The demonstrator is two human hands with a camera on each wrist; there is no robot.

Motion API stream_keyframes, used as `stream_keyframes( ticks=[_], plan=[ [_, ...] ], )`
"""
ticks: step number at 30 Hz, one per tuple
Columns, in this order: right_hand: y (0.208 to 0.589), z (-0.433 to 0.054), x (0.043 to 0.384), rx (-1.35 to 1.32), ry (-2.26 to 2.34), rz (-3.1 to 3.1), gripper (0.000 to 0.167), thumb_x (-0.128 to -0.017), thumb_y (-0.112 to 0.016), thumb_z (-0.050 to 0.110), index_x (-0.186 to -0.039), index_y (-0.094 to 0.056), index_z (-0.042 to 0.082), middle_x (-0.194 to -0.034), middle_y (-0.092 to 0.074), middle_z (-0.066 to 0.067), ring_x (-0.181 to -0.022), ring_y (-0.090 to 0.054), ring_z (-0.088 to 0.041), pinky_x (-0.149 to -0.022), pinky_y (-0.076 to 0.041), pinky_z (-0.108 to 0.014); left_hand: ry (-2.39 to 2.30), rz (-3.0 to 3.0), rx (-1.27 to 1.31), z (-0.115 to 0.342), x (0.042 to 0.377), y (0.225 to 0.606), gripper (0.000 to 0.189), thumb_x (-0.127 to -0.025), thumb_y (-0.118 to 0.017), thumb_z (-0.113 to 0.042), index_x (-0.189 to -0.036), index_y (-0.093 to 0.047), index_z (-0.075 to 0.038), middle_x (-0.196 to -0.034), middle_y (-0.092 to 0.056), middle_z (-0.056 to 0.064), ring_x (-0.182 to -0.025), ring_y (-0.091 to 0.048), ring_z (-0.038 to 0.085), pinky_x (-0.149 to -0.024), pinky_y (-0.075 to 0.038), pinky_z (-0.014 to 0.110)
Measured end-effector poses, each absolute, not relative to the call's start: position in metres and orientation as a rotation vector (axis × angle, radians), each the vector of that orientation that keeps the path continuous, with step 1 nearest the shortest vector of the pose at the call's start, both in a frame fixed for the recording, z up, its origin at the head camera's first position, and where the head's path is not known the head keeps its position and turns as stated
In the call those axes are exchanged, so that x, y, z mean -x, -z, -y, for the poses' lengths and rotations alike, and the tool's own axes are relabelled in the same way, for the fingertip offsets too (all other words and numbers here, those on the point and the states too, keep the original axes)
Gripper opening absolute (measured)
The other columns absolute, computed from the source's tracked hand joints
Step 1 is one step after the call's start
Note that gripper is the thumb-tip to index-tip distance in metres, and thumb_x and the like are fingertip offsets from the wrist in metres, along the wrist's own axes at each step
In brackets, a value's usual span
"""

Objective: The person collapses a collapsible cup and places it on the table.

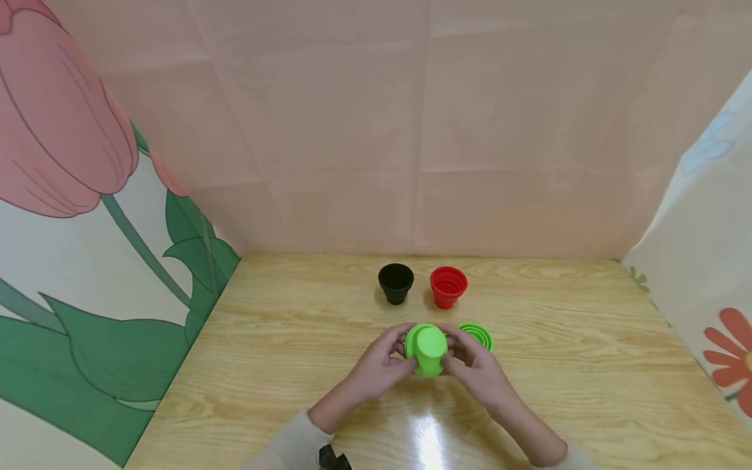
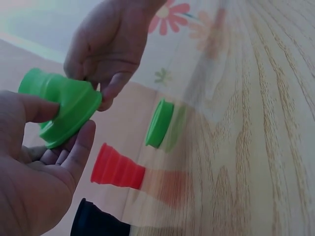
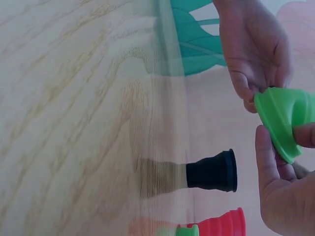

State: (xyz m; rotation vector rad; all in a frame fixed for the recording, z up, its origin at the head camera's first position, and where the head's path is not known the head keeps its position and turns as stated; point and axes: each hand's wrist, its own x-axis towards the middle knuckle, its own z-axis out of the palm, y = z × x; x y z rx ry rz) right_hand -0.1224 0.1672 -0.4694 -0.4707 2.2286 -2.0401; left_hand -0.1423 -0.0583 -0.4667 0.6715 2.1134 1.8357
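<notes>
Both hands hold a green collapsible cup just above the table, its base toward the head camera. My left hand grips it from the left, thumb on the side wall and fingers behind, as the left wrist view shows on the green cup. My right hand grips the opposite side, with the thumb pressing into the wall. The wall of the cup looks dented and partly folded in the right wrist view. Just beyond the right hand, a flat collapsed green cup lies on the table, partly hidden by that hand.
A black cup and a red cup stand upright side by side behind the hands, expanded. The wooden table meets a pink backdrop, with flower-printed panels on the left and right.
</notes>
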Motion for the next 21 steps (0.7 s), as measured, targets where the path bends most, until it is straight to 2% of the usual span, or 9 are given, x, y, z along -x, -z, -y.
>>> stream_keyframes(
  ticks=[4,8,13,17,21],
  plan=[
    [0.467,-0.167,0.121,0.461,2.01,-2.255,0.053,-0.095,-0.058,-0.007,-0.146,-0.045,-0.004,-0.117,-0.066,-0.011,-0.099,-0.064,-0.015,-0.08,-0.062,-0.037,-1.85,-2.121,-0.659,0.059,0.142,0.467,0.056,-0.095,-0.064,-0.001,-0.148,-0.045,-0.005,-0.122,-0.056,0.014,-0.099,-0.058,0.015,-0.079,-0.058,0.022],
    [0.461,-0.173,0.121,0.464,1.901,-2.345,0.052,-0.094,-0.062,-0.003,-0.144,-0.049,-0.001,-0.121,-0.068,-0.015,-0.103,-0.064,-0.012,-0.084,-0.06,-0.032,-1.89,-2.107,-0.62,0.062,0.143,0.466,0.04,-0.097,-0.063,-0.005,-0.136,-0.055,-0.001,-0.117,-0.06,0.012,-0.099,-0.059,0.015,-0.081,-0.06,0.026],
    [0.454,-0.18,0.122,0.557,1.743,-2.473,0.04,-0.096,-0.067,0.008,-0.136,-0.061,0.01,-0.122,-0.07,-0.008,-0.106,-0.063,-0.012,-0.089,-0.057,-0.028,-1.935,-1.972,-0.648,0.069,0.144,0.461,0.031,-0.104,-0.056,-0.012,-0.13,-0.058,0.004,-0.12,-0.062,0.019,-0.101,-0.064,0.016,-0.086,-0.06,0.032],
    [0.454,-0.181,0.124,0.756,1.678,-2.498,0.036,-0.098,-0.066,0.008,-0.134,-0.064,0.01,-0.127,-0.066,-0.008,-0.103,-0.063,-0.016,-0.083,-0.06,-0.03,-1.865,-1.952,-0.643,0.07,0.146,0.46,0.033,-0.107,-0.052,-0.021,-0.132,-0.06,0.0,-0.125,-0.065,0.016,-0.103,-0.065,0.013,-0.087,-0.059,0.03],
    [0.455,-0.178,0.125,0.865,1.666,-2.509,0.038,-0.097,-0.066,0.004,-0.134,-0.065,0.01,-0.128,-0.066,-0.008,-0.101,-0.064,-0.014,-0.08,-0.061,-0.031,-1.783,-1.999,-0.632,0.069,0.146,0.46,0.033,-0.107,-0.051,-0.024,-0.131,-0.062,-0.005,-0.124,-0.067,0.012,-0.1,-0.065,0.011,-0.086,-0.058,0.026]
  ],
)
